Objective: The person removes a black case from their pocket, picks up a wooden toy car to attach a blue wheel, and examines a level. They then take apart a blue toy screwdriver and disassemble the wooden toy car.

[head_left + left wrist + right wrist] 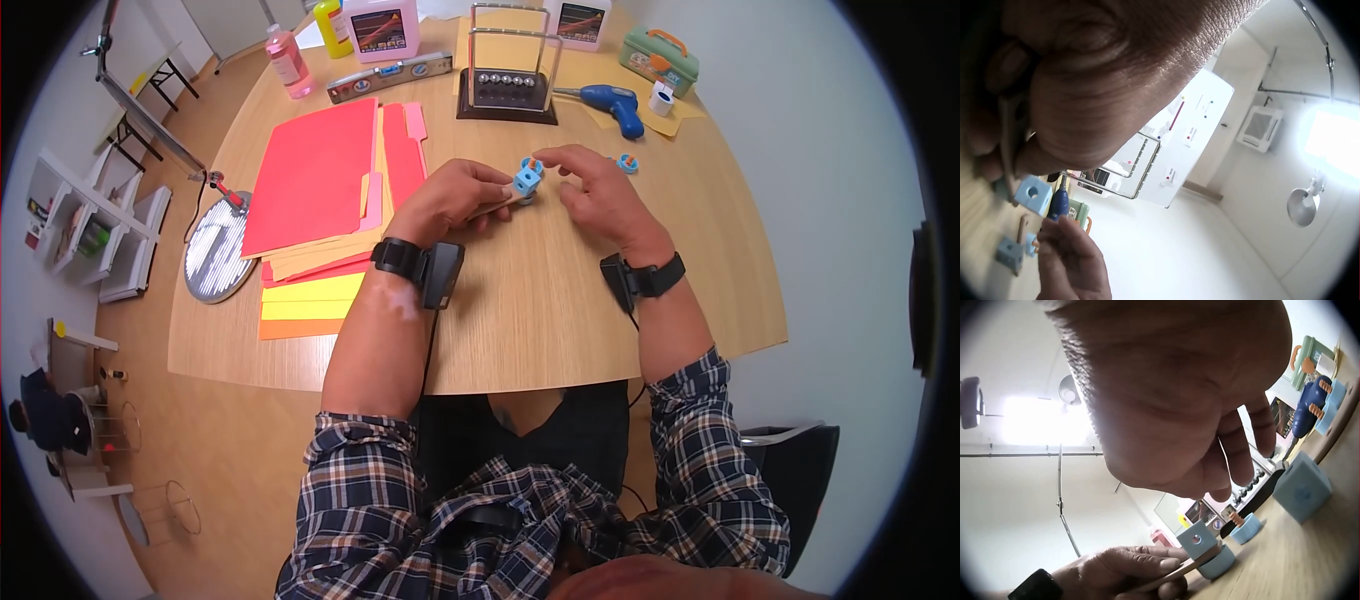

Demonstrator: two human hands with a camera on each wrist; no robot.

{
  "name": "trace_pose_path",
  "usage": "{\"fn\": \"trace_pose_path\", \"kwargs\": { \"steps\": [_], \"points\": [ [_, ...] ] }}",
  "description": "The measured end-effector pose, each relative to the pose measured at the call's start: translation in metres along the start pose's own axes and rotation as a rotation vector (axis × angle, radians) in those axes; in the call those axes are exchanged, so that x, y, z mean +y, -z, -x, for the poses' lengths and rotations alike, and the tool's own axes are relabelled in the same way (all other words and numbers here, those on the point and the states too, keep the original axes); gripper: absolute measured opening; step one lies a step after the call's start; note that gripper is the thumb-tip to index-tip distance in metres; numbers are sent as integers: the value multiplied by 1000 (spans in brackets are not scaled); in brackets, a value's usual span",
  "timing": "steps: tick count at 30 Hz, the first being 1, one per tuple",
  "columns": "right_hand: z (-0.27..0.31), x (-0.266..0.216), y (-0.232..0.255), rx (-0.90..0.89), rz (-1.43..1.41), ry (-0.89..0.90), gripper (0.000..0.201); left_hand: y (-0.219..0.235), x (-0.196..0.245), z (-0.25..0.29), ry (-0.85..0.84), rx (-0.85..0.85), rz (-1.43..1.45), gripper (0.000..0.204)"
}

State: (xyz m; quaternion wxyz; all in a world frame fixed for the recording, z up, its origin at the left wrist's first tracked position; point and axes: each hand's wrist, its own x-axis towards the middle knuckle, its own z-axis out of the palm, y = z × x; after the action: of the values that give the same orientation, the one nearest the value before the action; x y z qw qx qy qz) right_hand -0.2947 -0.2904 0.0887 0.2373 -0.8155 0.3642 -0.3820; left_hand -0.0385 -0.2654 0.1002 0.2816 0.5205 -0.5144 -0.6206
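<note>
My left hand [455, 198] grips a flat wooden strip [1175, 575] between thumb and fingers. On the strip's far end sits a light blue cube [527, 180] with a round hole, and a round blue piece [1217, 562] shows under the strip. Just past it stands a blue disc with an orange threaded bolt [1245, 529]. My right hand [608, 198] hovers to the right of the cube, fingers loosely bent with nothing between them. Beneath that hand, in the right wrist view, another blue cube [1302, 487] rests on the table.
Further right lies another blue disc with an orange bolt [627, 163]. Behind are a Newton's cradle [508, 105], a blue power screwdriver [615, 103], a green toolbox [660, 62] and a spirit level [390, 78]. Red and yellow folders [312, 185] cover the table's left side.
</note>
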Motion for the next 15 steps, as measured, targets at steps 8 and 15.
{"fn": "trace_pose_path", "kwargs": {
  "steps": [8,15],
  "points": [
    [-2,-17,11,-203,87,-176,31,0,-1,-1,14,8,17,31],
    [0,-7,-4,-50,32,48,35,2,-3,-3,24,7,39,31]
  ]
}}
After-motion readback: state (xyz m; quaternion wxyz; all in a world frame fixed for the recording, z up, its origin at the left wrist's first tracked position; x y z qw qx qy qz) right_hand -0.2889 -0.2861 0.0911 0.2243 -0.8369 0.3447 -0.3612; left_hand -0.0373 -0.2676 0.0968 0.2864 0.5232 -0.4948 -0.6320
